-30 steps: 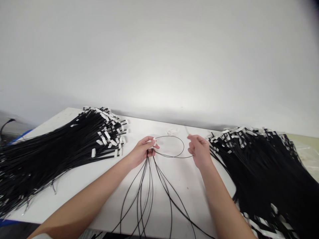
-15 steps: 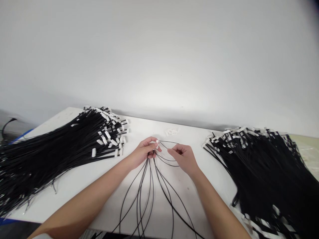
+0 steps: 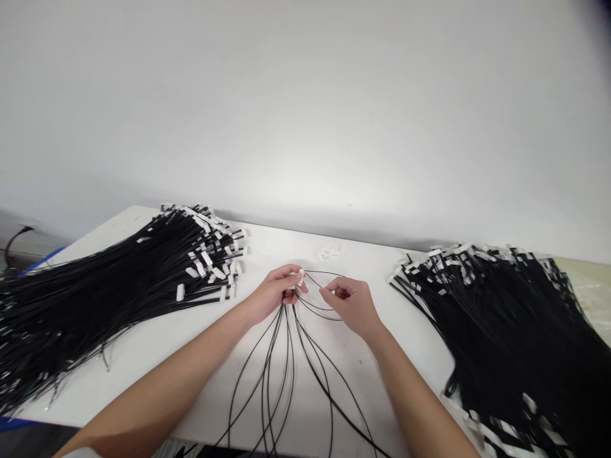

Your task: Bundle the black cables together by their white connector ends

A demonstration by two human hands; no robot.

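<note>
Over the middle of the table, my left hand (image 3: 282,287) is closed, pinching a small white connector (image 3: 301,277) between thumb and forefinger. Several thin black wires (image 3: 289,343) gather under its fingers and fan down toward the near edge. To the right, my right hand (image 3: 351,301) is closed in a pinch on a thin black wire (image 3: 312,278) that runs to the connector. Other wires curve from the left hand to behind the right hand. The wire's ends inside the fingers are hidden.
On the white table (image 3: 279,243), a small heap of loose white connectors (image 3: 329,253) lies beyond my hands. A large bundle of black wires with white connectors (image 3: 128,280) spreads on the left, another bundle (image 3: 496,331) on the right. A pale wall (image 3: 305,114) stands behind.
My right hand has shifted very slightly, its fingertips a touch lower and to the left. The left hand keeps its grip on the connector; little else differs.
</note>
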